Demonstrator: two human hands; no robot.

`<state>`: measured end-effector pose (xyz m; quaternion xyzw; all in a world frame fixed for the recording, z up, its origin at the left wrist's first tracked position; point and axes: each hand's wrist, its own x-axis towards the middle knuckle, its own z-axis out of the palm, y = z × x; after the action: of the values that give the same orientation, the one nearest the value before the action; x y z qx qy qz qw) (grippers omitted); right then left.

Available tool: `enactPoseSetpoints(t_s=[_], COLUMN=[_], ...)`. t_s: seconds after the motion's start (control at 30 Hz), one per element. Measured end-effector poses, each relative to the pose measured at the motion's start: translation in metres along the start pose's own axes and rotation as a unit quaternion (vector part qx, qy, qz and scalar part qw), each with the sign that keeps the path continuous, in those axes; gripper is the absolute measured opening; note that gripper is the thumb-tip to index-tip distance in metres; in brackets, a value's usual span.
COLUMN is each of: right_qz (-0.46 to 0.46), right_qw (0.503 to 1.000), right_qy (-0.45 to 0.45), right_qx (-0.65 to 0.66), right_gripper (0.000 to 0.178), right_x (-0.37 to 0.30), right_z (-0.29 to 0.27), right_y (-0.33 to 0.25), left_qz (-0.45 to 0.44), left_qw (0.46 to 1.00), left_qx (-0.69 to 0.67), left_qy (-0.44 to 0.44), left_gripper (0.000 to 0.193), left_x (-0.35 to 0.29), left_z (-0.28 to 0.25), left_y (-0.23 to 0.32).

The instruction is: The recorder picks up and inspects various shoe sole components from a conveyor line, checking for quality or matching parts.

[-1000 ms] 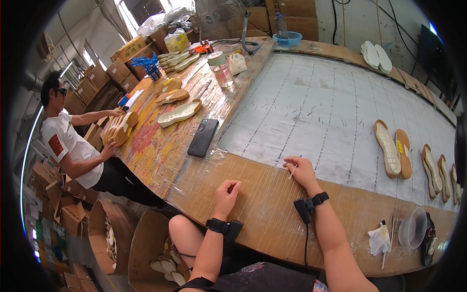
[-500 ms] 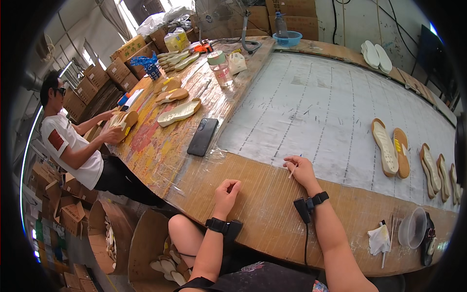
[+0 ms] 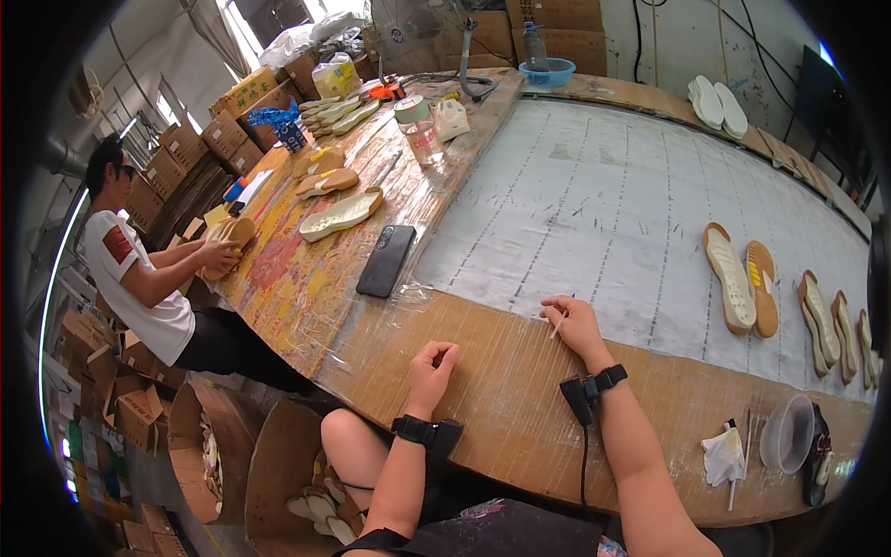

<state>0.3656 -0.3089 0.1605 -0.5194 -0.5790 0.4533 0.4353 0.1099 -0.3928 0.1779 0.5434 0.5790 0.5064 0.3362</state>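
My left hand (image 3: 432, 379) rests loosely curled on the near edge of the brown table (image 3: 492, 399), with nothing visible in its fingers. To its right, my right hand (image 3: 577, 327) pinches a thin white stick (image 3: 558, 327) over the edge of the pale, line-marked sheet (image 3: 557, 213). Farther right on that sheet lies a pair of shoe soles: a cream one (image 3: 729, 278) and a tan one (image 3: 762, 290) with yellow marks. More soles (image 3: 817, 320) stand on edge beyond them, by the right rim.
A black phone (image 3: 386, 261) lies left of the sheet, near a clear bottle (image 3: 420, 132) and loose soles (image 3: 341, 215). At the right are a white cloth (image 3: 723, 457) and a clear plastic tub (image 3: 787, 433). Across the left table a co-worker (image 3: 139, 269) handles soles. Cartons hold more soles.
The soles on the sheet have shifted slightly left. The co-worker has leaned toward the table, turning the soles in their hands. My hands have stayed in place.
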Motion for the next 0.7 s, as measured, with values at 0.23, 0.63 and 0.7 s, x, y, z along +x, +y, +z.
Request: enactPoseSetpoints(t_s=[0.23, 0.63, 0.7], right_qz=[0.029, 0.032, 0.026], right_qw=[1.000, 0.999, 1.000], right_qy=[-0.002, -0.005, -0.004], right_qx=[0.004, 0.008, 0.008], right_gripper=[0.021, 0.021, 0.021], right_x=[-0.0034, -0.0086, -0.0082], right_z=[-0.0028, -0.0072, -0.0075], right_y=[-0.0042, -0.0102, -0.0077], left_qz=[-0.006, 0.008, 0.006], left_qw=[1.000, 1.000, 1.000], left_qx=[0.014, -0.001, 0.002], left_qy=[-0.012, -0.001, -0.002], left_gripper=[0.011, 0.013, 0.013], left_x=[-0.0026, -0.0053, -0.0052], left_z=[-0.0006, 0.0032, 0.0035], left_y=[0.0022, 0.0020, 0.0018])
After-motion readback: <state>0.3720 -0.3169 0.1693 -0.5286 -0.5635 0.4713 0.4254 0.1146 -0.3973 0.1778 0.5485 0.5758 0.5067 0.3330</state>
